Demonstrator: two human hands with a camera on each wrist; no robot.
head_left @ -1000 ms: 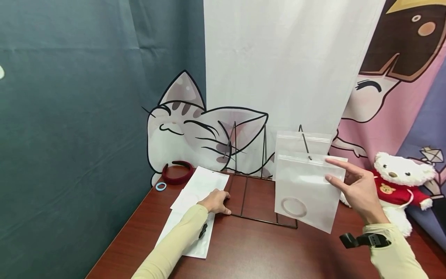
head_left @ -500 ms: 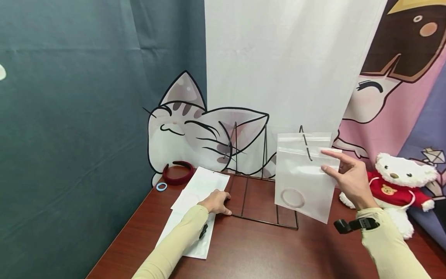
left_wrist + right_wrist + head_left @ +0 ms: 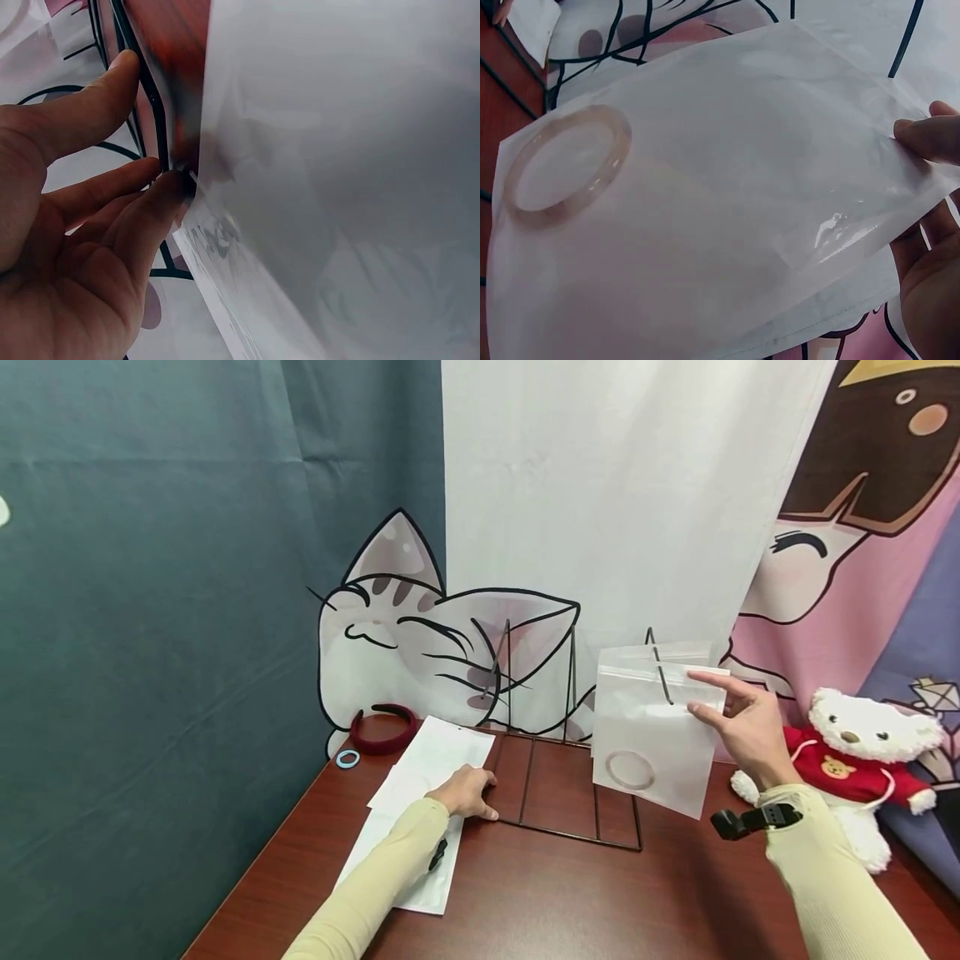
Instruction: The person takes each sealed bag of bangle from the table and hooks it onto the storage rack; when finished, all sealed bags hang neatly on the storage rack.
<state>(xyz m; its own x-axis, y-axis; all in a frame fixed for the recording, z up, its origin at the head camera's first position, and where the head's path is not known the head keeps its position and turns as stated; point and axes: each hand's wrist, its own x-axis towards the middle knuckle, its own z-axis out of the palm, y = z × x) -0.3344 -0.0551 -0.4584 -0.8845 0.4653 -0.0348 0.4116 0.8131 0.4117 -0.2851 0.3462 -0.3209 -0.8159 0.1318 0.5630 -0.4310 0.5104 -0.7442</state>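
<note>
Right hand [image 3: 752, 731] pinches translucent white plastic bag [image 3: 656, 735] by its upper corner, at dark metal hook [image 3: 662, 672] (threading unclear), likely to control its top edge; pale pink ring [image 3: 622, 142] sits low inside. Left hand [image 3: 462, 792] grips black wire rack [image 3: 567, 834], apparently to steady it.

Right of centre, the bag [image 3: 660, 735] is milky white, its ring [image 3: 577, 199] pinkish beige; the rack [image 3: 527, 783] is black. At left, the curtain [image 3: 187, 610] is teal, the printed cat [image 3: 405, 664] grey-striped, the headband [image 3: 384, 747] dark red, the hoop [image 3: 347, 766] light blue. Far right, the toy bear [image 3: 851, 731] is white (its sweater [image 3: 858, 783] bright red).
</note>
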